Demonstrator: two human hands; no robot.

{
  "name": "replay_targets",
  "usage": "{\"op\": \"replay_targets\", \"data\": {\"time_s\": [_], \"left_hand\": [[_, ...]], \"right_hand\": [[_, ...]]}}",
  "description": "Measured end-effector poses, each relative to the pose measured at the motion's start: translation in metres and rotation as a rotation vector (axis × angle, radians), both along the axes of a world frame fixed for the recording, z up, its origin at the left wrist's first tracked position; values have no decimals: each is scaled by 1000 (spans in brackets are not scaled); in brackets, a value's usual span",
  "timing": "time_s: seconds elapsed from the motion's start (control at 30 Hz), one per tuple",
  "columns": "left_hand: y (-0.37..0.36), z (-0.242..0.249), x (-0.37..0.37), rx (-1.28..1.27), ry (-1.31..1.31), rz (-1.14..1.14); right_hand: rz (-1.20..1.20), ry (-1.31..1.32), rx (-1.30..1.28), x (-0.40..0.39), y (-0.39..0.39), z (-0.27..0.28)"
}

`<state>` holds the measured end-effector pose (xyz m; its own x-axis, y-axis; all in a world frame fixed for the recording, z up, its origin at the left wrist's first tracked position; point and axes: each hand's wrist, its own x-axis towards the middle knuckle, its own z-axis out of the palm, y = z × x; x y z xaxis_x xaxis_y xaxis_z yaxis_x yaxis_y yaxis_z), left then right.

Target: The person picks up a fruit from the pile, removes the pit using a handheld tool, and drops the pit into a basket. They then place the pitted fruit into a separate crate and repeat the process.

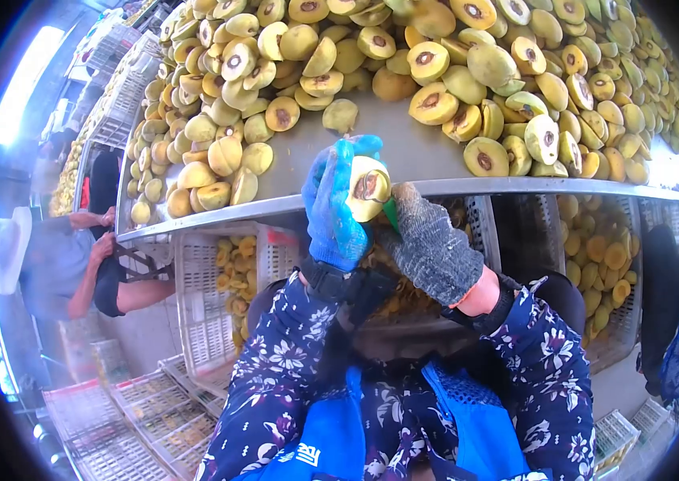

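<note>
The blue-gloved left hand [331,210] curls its fingers around a stone-fruit half [364,206], cut face showing, over the metal table's [531,185] near edge. Rightward, the grey-gloved right hand [438,247] appears wrapped around a green tool [391,213], mostly hidden, against the fruit. The step in hand seems to be pitting; the next move calls for a steady left hold and careful tool pressure.
</note>
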<state>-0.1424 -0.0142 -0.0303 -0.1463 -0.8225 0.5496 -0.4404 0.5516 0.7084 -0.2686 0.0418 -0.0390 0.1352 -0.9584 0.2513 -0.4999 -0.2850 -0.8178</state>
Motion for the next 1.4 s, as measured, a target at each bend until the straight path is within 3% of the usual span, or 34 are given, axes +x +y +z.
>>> {"op": "replay_targets", "data": {"time_s": [0.07, 0.17, 0.3, 0.37, 0.47, 0.5, 0.57, 0.67, 0.7, 0.93, 1.2, 1.27, 1.37, 1.4], "left_hand": [[4, -1, -5, 399, 638, -134], [3, 6, -3, 513, 750, -235], [6, 2, -2, 342, 527, -183], [9, 7, -4, 164, 317, -110], [12, 6, -3, 105, 204, -60], [12, 3, -3, 111, 199, -64], [11, -4, -2, 223, 472, -185], [14, -2, -3, 241, 502, -199], [14, -3, -3, 62, 249, -91], [18, 2, -4, 55, 182, -58], [23, 5, 1, 198, 389, -165], [22, 4, -3, 232, 478, -208], [20, -10, 5, 180, 395, -178], [24, -9, 4, 266, 479, -155]], "right_hand": [[3, -15, 112, 3, 2, -3], [-7, -41, 173, 6, 3, -1], [15, -118, 105, 7, 7, -9], [1, -99, 243, 8, 9, -4], [26, -136, 230, 6, 12, -3], [22, -142, 235, 5, 13, 0], [90, -198, 287, 2, 13, 6], [87, -231, 300, 2, 15, 8], [83, -236, 305, 2, 15, 7], [116, -229, 319, -2, 16, 16], [113, -250, 412, 1, 18, 11], [180, -518, 469, -1, 18, 17], [43, -387, 279, 4, 26, 4], [215, -291, 298, 1, 25, -8]]}}
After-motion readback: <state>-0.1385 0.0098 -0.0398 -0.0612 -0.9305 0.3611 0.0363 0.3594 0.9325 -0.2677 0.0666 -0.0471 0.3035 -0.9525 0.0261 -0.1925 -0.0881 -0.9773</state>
